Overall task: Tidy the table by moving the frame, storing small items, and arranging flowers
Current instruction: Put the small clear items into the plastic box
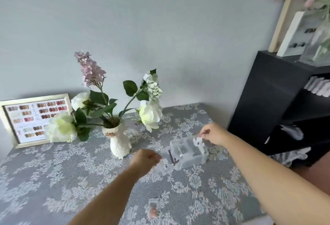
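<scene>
A clear plastic box (190, 150) stands on the table (71, 180) right of centre. My right hand (213, 133) hovers over its far right corner, pinching a small clear packet (197, 141). At the box's near left side, my left hand (145, 158) grips another small packet (163, 166). A third packet (154, 207) with pinkish pieces lies flat near the front edge. The white cat-face vase (117, 142) holds white and lilac flowers (92, 72). The gold frame (34, 119) leans against the wall at the back left.
A black shelf unit (271, 99) stands right of the table, with a white frame (294, 33) and a wooden frame on top. A grey floral cloth covers the table. Loose white blooms (60, 128) hang low beside the vase.
</scene>
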A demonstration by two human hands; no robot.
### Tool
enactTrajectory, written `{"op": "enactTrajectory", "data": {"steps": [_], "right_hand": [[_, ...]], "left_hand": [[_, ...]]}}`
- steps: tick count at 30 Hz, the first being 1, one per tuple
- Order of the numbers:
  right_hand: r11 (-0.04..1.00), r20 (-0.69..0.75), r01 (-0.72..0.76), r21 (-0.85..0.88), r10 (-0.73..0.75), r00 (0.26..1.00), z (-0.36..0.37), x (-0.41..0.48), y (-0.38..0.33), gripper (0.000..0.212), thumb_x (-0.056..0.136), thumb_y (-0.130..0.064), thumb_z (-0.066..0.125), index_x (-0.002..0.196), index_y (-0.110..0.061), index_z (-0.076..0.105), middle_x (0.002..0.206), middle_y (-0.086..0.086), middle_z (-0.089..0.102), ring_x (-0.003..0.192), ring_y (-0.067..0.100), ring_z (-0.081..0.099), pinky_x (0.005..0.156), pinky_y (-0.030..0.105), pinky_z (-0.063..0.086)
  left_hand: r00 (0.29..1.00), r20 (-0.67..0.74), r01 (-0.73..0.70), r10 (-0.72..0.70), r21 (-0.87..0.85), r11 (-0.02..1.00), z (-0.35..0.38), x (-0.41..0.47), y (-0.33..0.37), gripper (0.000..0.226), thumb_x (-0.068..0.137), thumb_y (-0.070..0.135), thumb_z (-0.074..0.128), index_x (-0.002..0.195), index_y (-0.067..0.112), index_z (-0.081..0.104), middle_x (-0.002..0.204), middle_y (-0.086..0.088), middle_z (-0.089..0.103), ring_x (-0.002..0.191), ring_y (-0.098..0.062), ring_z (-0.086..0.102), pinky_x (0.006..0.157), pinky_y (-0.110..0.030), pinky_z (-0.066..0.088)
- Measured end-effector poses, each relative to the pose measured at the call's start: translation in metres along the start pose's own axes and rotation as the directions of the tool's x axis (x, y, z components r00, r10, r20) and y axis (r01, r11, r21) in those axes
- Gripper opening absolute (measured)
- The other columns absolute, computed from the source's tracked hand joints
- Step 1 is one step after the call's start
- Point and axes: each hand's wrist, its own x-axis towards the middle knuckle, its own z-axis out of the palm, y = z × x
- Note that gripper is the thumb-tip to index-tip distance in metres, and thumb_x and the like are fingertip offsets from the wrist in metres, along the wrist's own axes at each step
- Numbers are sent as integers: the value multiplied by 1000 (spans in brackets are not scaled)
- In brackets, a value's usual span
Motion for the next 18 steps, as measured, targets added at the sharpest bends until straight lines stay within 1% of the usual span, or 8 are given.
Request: {"op": "enactTrajectory", "data": {"steps": [3, 5, 7, 10, 12, 14, 16, 18], "right_hand": [[1000, -49, 14, 27, -13, 999, 1, 13, 13, 6, 84, -8, 62, 83, -10, 68, 100, 5, 69, 85, 16, 64, 82, 35, 51], [1000, -60, 16, 5, -16, 998, 6, 21, 16, 7, 82, -7, 65, 77, -13, 66, 100, 5, 69, 78, 13, 63, 75, 32, 52], [999, -19, 15, -47, -16, 1000, 14, 28, 17, 6, 83, -8, 64, 80, -12, 66, 102, 6, 68, 66, 8, 60, 61, 23, 49], [992, 73, 19, -124, -10, 997, 27, 35, 10, 13, 88, -7, 56, 95, -6, 67, 99, 9, 67, 65, 10, 58, 56, 18, 46], [987, 125, 13, -160, 8, 992, 37, 37, 4, 15, 89, -6, 54, 99, -4, 65, 93, 9, 67, 60, 11, 55, 52, 20, 47], [984, 148, 5, -178, 22, 989, 47, 39, 0, 15, 89, -5, 52, 98, -3, 64, 94, 9, 67, 53, 9, 49, 44, 18, 39], [984, 152, -4, -181, 32, 988, 57, 42, -3, 16, 90, -3, 50, 100, -2, 63, 96, 11, 66, 53, 10, 48, 45, 18, 38], [981, 151, -28, -192, 58, 987, 64, 43, -4, 20, 89, -1, 49, 105, -3, 62, 96, 11, 65, 60, 12, 53, 52, 22, 47]], "left_hand": [[996, -75, 38, -40, -30, 999, 8, -1, 5, 13, 82, 17, 66, 73, 26, 63, 77, 3, 68, 66, -10, 63, 65, -20, 55], [992, -100, 67, -74, -71, 995, 10, -2, 4, 13, 80, 16, 68, 74, 25, 63, 77, 2, 68, 68, -10, 63, 62, -17, 52], [989, -121, 70, -79, -80, 994, 11, -1, 1, 9, 81, 17, 68, 76, 25, 64, 75, 4, 68, 64, -5, 61, 57, -13, 48], [986, -141, 77, -92, -106, 991, 11, 1, -6, 1, 82, 21, 67, 81, 22, 67, 70, 8, 67, 54, 2, 55, 50, -9, 43], [983, -143, 103, -118, -112, 988, 11, 2, -10, 5, 83, 23, 66, 86, 20, 67, 71, 8, 67, 54, 1, 55, 47, -10, 42], [981, -143, 113, -127, -106, 988, 12, 2, -14, 5, 83, 24, 65, 87, 21, 67, 73, 5, 68, 57, -4, 58, 47, -12, 44], [980, -144, 122, -139, -122, 985, 13, 3, -16, 6, 83, 24, 65, 88, 21, 67, 74, 4, 69, 53, -2, 55, 45, -12, 42], [979, -143, 127, -147, -139, 982, 15, 3, -17, 7, 83, 24, 65, 89, 21, 67, 75, 5, 69, 49, 3, 53, 43, -11, 41]]}}
